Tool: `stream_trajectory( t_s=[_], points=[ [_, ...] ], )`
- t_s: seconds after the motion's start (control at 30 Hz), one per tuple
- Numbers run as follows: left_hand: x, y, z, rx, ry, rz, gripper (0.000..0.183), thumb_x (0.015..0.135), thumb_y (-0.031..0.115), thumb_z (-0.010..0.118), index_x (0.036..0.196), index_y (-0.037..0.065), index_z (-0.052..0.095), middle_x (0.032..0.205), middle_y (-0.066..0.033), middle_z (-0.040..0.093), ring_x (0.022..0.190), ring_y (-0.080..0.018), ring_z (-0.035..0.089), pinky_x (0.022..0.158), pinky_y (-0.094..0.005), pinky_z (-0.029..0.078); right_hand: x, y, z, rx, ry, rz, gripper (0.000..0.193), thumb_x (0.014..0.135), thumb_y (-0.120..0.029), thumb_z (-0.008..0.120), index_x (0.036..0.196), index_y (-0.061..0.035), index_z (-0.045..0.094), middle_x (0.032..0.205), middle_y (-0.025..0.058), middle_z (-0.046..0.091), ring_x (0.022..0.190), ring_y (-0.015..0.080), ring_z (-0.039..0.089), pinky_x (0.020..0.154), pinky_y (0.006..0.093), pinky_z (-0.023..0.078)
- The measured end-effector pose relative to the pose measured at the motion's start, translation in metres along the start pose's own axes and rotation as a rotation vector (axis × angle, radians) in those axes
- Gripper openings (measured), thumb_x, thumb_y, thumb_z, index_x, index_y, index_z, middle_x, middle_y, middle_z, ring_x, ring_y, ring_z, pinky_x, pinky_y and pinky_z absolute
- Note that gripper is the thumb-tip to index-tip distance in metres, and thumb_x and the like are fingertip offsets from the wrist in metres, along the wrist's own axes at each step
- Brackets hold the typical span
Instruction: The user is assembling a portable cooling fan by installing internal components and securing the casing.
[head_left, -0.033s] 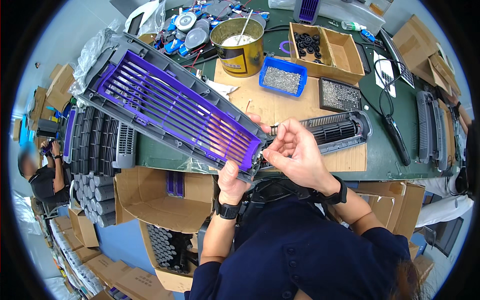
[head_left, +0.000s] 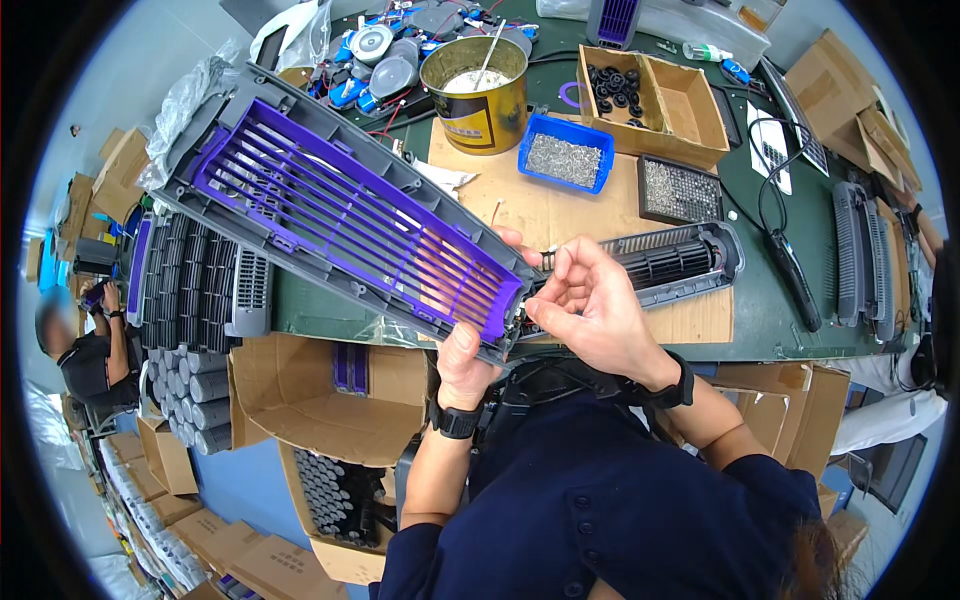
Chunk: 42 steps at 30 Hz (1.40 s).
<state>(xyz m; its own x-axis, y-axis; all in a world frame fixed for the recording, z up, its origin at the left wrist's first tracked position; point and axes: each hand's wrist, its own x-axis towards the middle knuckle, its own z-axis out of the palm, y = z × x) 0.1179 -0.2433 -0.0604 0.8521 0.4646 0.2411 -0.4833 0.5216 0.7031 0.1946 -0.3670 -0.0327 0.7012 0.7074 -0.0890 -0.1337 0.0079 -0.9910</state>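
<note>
My left hand [head_left: 464, 368] grips the narrow end of a long grey tower-fan housing [head_left: 228, 222], thumb on the near edge and fingers behind. A purple slatted grille [head_left: 345, 215] lies inside the housing, which slants up to the far left above the table. At the same narrow end my right hand [head_left: 602, 312] is closed in a pinch. Whatever sits between its fingertips is too small to make out. Just beyond that hand, on the cardboard, rests another grey fan body [head_left: 685, 263] with a black ribbed roller in it.
On the green table stand a paint tin [head_left: 490, 118] with a stick, a blue tray of screws [head_left: 566, 155], a black screw tray [head_left: 680, 190] and a cardboard box [head_left: 690, 140]. An electric screwdriver [head_left: 792, 280] lies right. Motors [head_left: 390, 75] pile up at the back. Another person [head_left: 95, 350] works far left.
</note>
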Motion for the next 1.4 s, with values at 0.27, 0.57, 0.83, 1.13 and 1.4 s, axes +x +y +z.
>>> stream_trajectory(
  t_s=[0.27, 0.57, 0.83, 1.13, 1.4],
  points=[
    [-0.002, 0.003, 0.004, 0.070, -0.018, -0.065, 0.093, 0.064, 0.048, 0.085, 0.134, 0.005, 0.042, 0.124, -0.0128, 0.050, 0.114, -0.0257, 0.053, 0.101, -0.0414, 0.044, 0.008, 0.008, 0.000, 0.149, -0.024, 0.053, 0.039, 0.077, 0.011, 0.066, 0.091, -0.0093, 0.037, 0.080, 0.0002, 0.055, 0.070, 0.0035, 0.060, 0.062, 0.0182, 0.050],
    [0.000, -0.006, 0.002, 0.041, 0.019, -0.027, 0.092, 0.064, 0.048, 0.084, 0.134, 0.006, 0.042, 0.124, -0.0111, 0.049, 0.115, -0.0241, 0.052, 0.101, -0.0402, 0.044, 0.013, 0.015, 0.002, 0.167, -0.030, 0.041, 0.039, 0.079, 0.010, 0.067, 0.091, -0.0098, 0.036, 0.078, 0.0001, 0.054, 0.069, 0.0042, 0.059, 0.065, 0.0189, 0.051],
    [0.007, 0.005, 0.001, -0.179, 0.024, -0.083, 0.087, 0.074, 0.046, 0.074, 0.138, 0.001, 0.037, 0.126, -0.0215, 0.051, 0.115, -0.0330, 0.056, 0.099, -0.0450, 0.049, 0.023, -0.007, -0.028, -0.031, -0.205, 0.102, 0.025, 0.083, 0.003, 0.070, 0.095, -0.0018, 0.049, 0.095, 0.0062, 0.064, 0.082, 0.0085, 0.063, 0.072, 0.0225, 0.055],
    [0.012, 0.018, -0.009, 0.050, -0.100, -0.225, 0.083, 0.082, 0.048, 0.066, 0.144, 0.006, 0.031, 0.121, -0.0231, 0.057, 0.114, -0.0327, 0.058, 0.096, -0.0445, 0.050, 0.022, -0.016, -0.022, 0.082, -0.373, 0.098, 0.035, 0.083, 0.005, 0.066, 0.117, 0.0058, 0.057, 0.105, 0.0092, 0.066, 0.093, 0.0102, 0.063, 0.079, 0.0248, 0.055],
    [0.008, 0.034, 0.000, 0.855, -0.006, -0.137, 0.083, 0.068, -0.005, 0.074, 0.140, 0.003, 0.034, 0.131, -0.0112, 0.046, 0.116, -0.0174, 0.054, 0.095, -0.0334, 0.049, 0.022, -0.016, -0.025, -0.040, -0.276, 0.029, 0.030, 0.079, 0.003, 0.066, 0.108, 0.0049, 0.057, 0.095, 0.0080, 0.068, 0.085, 0.0092, 0.064, 0.073, 0.0249, 0.054]
  ],
)
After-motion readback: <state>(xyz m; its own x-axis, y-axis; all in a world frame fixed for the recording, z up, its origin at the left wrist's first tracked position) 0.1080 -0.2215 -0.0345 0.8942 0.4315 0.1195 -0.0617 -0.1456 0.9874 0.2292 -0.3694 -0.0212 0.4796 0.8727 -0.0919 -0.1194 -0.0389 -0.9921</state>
